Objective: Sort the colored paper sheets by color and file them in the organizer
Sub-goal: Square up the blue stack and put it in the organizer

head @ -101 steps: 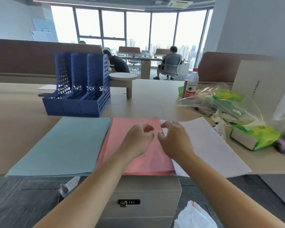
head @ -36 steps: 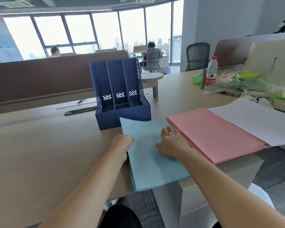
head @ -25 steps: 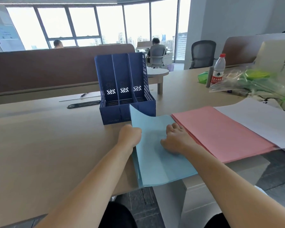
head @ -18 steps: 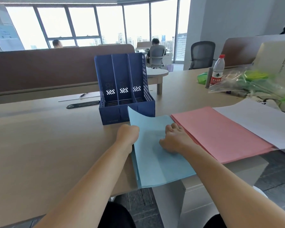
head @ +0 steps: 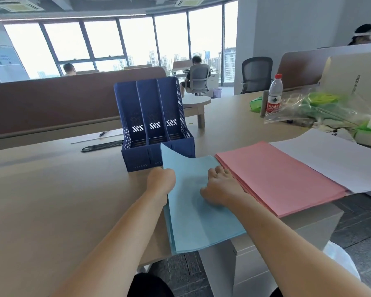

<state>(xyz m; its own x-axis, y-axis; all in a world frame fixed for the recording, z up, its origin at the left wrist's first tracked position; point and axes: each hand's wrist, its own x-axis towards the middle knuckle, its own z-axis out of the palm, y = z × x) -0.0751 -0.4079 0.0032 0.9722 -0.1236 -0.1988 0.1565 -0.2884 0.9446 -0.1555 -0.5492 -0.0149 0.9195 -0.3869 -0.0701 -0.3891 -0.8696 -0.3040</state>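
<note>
Left hand [head: 161,182] has hold of the left edge of the stack of light blue paper sheets [head: 201,221]. Its fingers are tucked out of sight under the paper, so it's gripping there, though how many sheets it has I can't say. Right hand [head: 220,187] sits on top of the same stack with the fingers curled in, knuckles toward the far edge. Honestly can't tell if it's pinching any paper or just resting there. The blue stack lies flat between and under both hands, and its near end hangs off the front edge of the light wooden desk [head: 51,200]. The sheets look matte and pretty neatly squared, with a few edges fanned out along the left side. The top sheet's far-left corner curls up just past the left hand, in front of the dark blue plastic three-slot file organizer [head: 154,116]. That one stands upright right beyond the left hand, perforated sides, and I see no paper in its slots. Right next to the right hand, touching the blue stack's edge, is a stack of pink paper sheets [head: 276,179], flat and tidy. Further right of that, white paper sheets [head: 334,159] sit partly tucked under the pink. Way off past the right hand there's a clear plastic water bottle with a red cap [head: 274,95] beside a crinkled clear plastic bag [head: 321,110].
</note>
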